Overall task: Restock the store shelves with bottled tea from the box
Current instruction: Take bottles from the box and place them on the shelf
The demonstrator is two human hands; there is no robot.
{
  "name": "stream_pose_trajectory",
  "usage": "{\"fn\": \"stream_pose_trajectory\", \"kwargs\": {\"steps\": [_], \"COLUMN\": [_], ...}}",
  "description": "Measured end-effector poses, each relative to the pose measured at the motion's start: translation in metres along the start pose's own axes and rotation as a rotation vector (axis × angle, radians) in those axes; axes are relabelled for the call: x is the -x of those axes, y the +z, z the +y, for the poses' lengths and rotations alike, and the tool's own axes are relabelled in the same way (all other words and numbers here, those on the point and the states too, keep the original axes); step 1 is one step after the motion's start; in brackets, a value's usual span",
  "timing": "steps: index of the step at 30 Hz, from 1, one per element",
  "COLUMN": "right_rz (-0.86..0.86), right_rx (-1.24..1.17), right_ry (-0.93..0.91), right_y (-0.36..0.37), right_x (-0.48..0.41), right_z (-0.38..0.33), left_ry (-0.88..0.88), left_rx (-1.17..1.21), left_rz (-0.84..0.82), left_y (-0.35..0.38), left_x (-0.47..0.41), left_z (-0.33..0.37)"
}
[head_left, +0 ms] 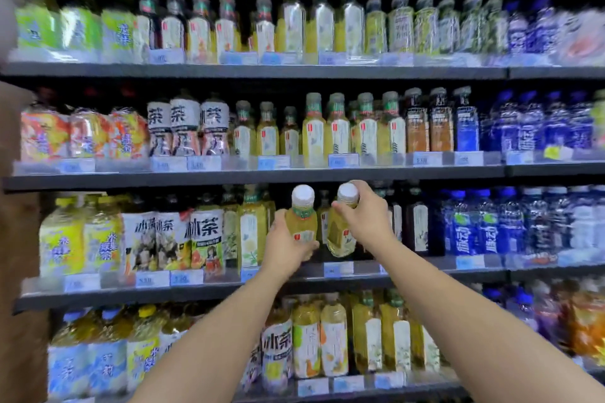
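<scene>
Forearms (209, 347) are extended up toward store shelving. One tea bottle (302, 219) is gripped round its lower body by left hand (284, 247); 2nd tea bottle (340, 235), tilted, is gripped at neck by right hand (366, 217). Both are held before a gap in 3rd shelf (425, 273) from top, beside dark bottles (417, 222). Shelves are stocked w/ drinks; price tags (339, 160) are fixed along edges.

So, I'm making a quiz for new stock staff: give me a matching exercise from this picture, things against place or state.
1. left hand
2. right hand
3. blue bottles
4. yellow-labelled bottles

A. far left of both hands
B. grips tilted tea bottle near its cap
C. right of both hands
D. grips upright tea bottle by its body

Pairs: 1-D, 2-B, 3-C, 4-A
</scene>
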State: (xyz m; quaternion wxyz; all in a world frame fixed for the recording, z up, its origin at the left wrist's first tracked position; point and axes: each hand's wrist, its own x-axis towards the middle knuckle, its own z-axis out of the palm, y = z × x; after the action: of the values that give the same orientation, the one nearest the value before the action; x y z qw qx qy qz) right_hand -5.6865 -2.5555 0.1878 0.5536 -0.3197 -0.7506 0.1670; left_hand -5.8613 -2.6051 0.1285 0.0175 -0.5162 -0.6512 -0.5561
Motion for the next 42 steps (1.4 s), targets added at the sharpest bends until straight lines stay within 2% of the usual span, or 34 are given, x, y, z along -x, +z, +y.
{"fn": "stream_pose_trajectory", "kwargs": {"steps": [7,11,16,20,24,29,32,35,38,42], "right_rz": [-0.045,-0.111,-0.079,-0.115,-0.101,-0.246,-0.236,-0.241,-0.373,-0.676], "right_rx": [-0.019,-0.013,-0.041,0.032,0.057,0.295,0.420,0.520,0.610,0.752], "right_ry": [0.035,0.104,0.194,0.237,0.234,0.249,0.268,0.134,0.033,0.150], "right_y": [0.058,0.094,0.131,0.150,0.161,0.159,0.149,0.138,0.132,0.136], "right_x": [-0.050,-0.073,-0.110,-0.113,-0.109,-0.087,-0.070,-0.052,-0.040,-0.036], "right_z": [0.045,0.070,0.103,0.132,0.147,0.154,0.146,0.137,0.124,0.123], "left_ry": [-0.035,-0.140,-0.316,-0.402,-0.384,-0.414,-0.300,-0.149,-0.036,-0.152], "left_rx": [-0.038,-0.084,-0.120,-0.158,-0.221,-0.392,-0.525,-0.697,-0.840,-0.847], "left_rz": [-0.060,-0.111,-0.174,-0.190,-0.205,-0.167,-0.109,-0.135,-0.272,-0.469], "left_y": [0.027,0.047,0.075,0.090,0.100,0.095,0.089,0.080,0.074,0.075], "left_x": [-0.056,-0.092,-0.131,-0.154,-0.165,-0.151,-0.129,-0.107,-0.097,-0.097], "left_z": [-0.037,-0.068,-0.103,-0.123,-0.131,-0.121,-0.109,-0.090,-0.072,-0.069]}}
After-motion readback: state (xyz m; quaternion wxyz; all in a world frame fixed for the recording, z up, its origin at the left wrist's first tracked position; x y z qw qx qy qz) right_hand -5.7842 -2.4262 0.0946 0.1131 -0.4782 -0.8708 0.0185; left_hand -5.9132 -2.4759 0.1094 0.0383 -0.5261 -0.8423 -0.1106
